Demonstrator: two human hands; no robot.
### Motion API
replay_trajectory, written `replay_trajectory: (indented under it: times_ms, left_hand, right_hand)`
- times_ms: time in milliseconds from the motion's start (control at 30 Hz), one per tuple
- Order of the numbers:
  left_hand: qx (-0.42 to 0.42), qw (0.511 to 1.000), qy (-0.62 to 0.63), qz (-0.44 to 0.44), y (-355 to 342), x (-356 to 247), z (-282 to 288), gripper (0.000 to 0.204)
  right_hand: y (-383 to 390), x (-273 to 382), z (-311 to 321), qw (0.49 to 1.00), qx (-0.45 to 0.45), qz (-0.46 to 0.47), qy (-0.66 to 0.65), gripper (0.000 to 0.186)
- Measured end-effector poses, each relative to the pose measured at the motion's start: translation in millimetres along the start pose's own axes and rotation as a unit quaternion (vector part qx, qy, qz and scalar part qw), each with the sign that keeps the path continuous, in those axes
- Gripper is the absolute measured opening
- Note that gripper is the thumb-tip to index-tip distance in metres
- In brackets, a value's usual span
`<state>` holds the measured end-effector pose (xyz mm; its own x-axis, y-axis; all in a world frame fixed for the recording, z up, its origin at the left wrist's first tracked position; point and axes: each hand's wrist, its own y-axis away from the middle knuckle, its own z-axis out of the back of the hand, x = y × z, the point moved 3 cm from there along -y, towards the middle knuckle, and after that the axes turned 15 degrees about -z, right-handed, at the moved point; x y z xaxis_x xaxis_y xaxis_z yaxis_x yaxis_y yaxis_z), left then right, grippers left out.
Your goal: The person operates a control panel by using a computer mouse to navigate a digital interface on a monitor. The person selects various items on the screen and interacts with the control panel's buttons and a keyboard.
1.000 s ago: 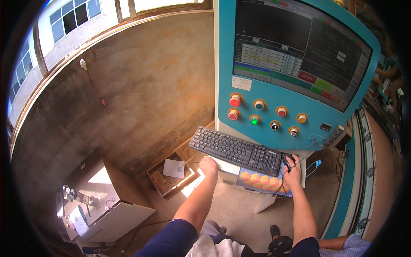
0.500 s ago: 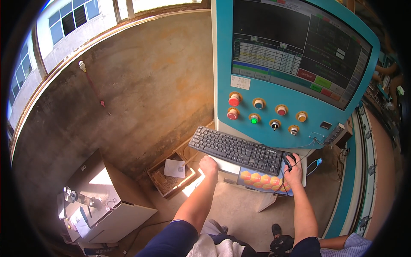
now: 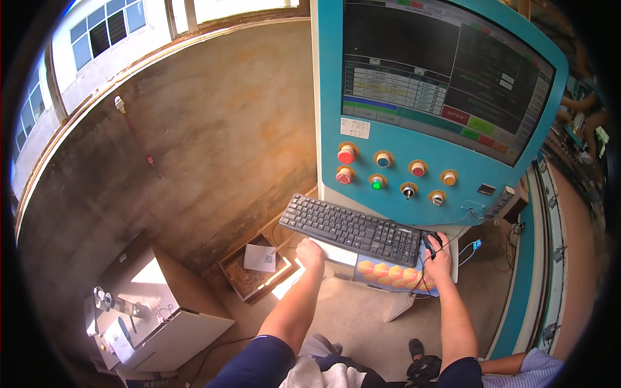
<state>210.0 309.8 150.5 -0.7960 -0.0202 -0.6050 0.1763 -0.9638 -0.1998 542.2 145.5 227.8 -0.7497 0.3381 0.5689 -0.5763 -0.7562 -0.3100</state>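
A person at a teal machine control panel [image 3: 394,187] is working with both bare arms stretched forward from the lower edge of the head view. The right hand [image 3: 438,258] is lying over a black computer mouse [image 3: 432,244], fingers curled loosely down around it, on a mouse pad [image 3: 388,275] printed with orange and yellow hexagons at the right end of the shelf. The left hand [image 3: 310,253] is closing into a loose fist, knuckles up, and resting against the pale front edge of the shelf [image 3: 333,251], just below the left half of a black keyboard [image 3: 352,229]; whether it is gripping anything cannot be told. The mouse is sitting just beside the keyboard's right end, beneath the panel's rows of round push buttons [image 3: 381,169] and the dark screen [image 3: 440,74]. Compared with half a second earlier, both hands are staying where they were, left at the shelf edge and right on the mouse, with no visible shift in the arms or screen. A wooden crate [image 3: 255,271] holding a sheet of paper is lying on the floor to the left.
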Motion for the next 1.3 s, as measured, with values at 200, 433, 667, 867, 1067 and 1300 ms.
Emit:
replay_trajectory:
  times_ms: [200,433,667,867,1067,1300]
  left_hand:
    - [0.005,1.000,-0.010,-0.002,-0.5,-1.0,-1.7,0.021]
    - [0.000,1.000,-0.011,-0.004,-1.2,1.6,-4.3,0.021]
    - [-0.022,0.996,0.076,0.038,1.7,-2.6,4.1,0.022]
    - [-0.007,1.000,0.012,-0.010,1.1,-3.1,2.9,0.021]
    - [-0.007,1.000,-0.001,-0.011,0.3,-2.8,1.3,0.021]
    - [-0.014,1.000,0.007,-0.026,2.4,-5.8,5.4,0.021]
  right_hand:
    - [0.1,0.6,1.7,1.000,-0.001,0.001,-0.006,0.038]
    - [-0.5,-1.4,-0.1,1.000,-0.002,0.008,0.002,0.038]
    - [0.3,1.6,1.5,1.000,-0.004,0.012,0.004,0.038]
    - [0.9,1.4,1.2,1.000,-0.007,0.027,0.000,0.038]
    - [1.5,3.1,2.5,1.000,-0.003,0.022,0.004,0.038]
    - [0.5,-0.6,0.8,1.000,-0.005,0.027,-0.001,0.038]
